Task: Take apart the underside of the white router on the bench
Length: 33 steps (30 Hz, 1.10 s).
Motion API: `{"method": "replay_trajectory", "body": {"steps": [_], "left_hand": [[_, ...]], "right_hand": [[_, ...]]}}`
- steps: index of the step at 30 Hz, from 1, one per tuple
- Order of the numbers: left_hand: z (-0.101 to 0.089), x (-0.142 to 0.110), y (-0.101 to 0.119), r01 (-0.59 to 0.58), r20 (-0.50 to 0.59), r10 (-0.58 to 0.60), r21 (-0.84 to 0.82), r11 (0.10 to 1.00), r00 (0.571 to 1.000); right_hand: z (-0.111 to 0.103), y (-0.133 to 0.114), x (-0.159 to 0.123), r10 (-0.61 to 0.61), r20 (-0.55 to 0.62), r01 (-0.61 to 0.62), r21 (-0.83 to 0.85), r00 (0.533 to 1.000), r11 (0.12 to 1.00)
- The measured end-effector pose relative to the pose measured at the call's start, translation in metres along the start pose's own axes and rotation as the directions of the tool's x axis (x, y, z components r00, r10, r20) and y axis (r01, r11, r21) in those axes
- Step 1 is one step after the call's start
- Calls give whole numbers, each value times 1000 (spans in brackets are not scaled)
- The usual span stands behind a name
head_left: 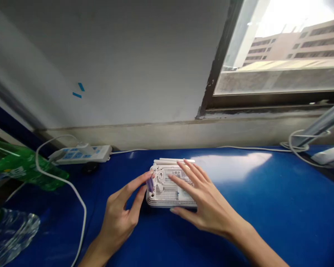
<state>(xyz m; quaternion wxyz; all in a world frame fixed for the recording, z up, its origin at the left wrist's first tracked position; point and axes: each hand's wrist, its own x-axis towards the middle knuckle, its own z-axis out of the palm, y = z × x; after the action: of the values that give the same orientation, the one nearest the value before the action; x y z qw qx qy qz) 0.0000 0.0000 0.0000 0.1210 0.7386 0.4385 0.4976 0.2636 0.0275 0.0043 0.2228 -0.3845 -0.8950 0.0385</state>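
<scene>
A white router (167, 187) lies upside down on the blue table (253, 207), its perforated underside and label facing up and its antennas folded along the far edge. My right hand (203, 202) rests flat on top of it, fingers spread, thumb at its near edge. My left hand (122, 213) touches the router's left end with the tips of the index and middle fingers, where a small blue part shows. Neither hand lifts the router off the table.
A white power strip (82, 154) lies at the back left, with a white cable (72, 187) looping toward me. A green plastic bottle (25, 167) and a clear bottle (8, 237) lie at the left. More white cable (297, 144) and a white object (330, 155) sit at the right, under the window (281, 55).
</scene>
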Motion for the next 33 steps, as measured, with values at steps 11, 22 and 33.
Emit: {"method": "replay_trajectory", "body": {"steps": [11, 22, 33], "left_hand": [[1, 4, 2, 55, -27, -61, -198, 979, 998], [1, 5, 8, 62, 28, -57, -265, 962, 998], [-4, 11, 13, 107, 30, -103, -357, 928, 994]], "right_hand": [[9, 16, -3, -4, 72, 6, -16, 997, 1000], [8, 17, -4, -9, 65, 9, 2, 998, 1000], [3, 19, -4, -15, 80, 11, 51, 997, 999]]}}
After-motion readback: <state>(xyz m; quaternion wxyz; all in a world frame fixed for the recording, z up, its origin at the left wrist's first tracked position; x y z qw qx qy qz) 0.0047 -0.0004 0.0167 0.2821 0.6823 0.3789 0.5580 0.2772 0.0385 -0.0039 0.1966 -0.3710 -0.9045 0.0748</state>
